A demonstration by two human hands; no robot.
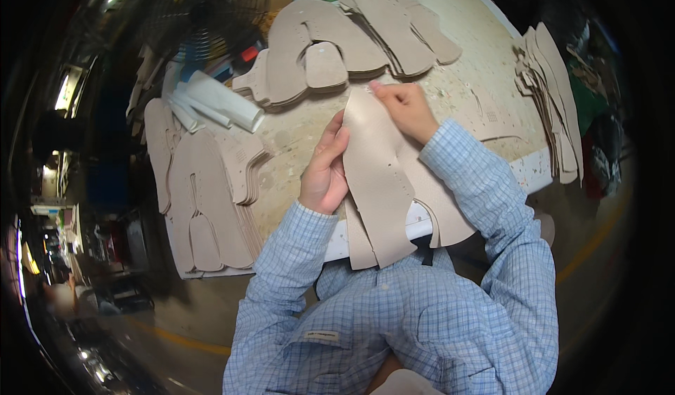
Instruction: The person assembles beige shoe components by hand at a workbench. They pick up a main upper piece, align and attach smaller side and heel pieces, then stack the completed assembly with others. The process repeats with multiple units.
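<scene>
A beige cut leather-like piece [376,173], with a row of small holes along it, stands bent between my hands at the table's front edge. My left hand [327,170] grips its left side, thumb in front and fingers behind. At its top edge, the closed fingers of my right hand [406,110] pinch something too small to make out. Behind it another beige part [443,216] hangs past the table edge. Whether the two are joined, I cannot tell. A single flat beige piece [492,119] lies right of my right hand.
Stacked beige cut parts [309,57] lie at the back of the pale table [457,89], with longer stacks [394,29] beside them. More piles [211,198] sit at the left, near a white roll [225,100]. A dark fan [200,15] stands behind; upright pieces [552,103] line the right edge.
</scene>
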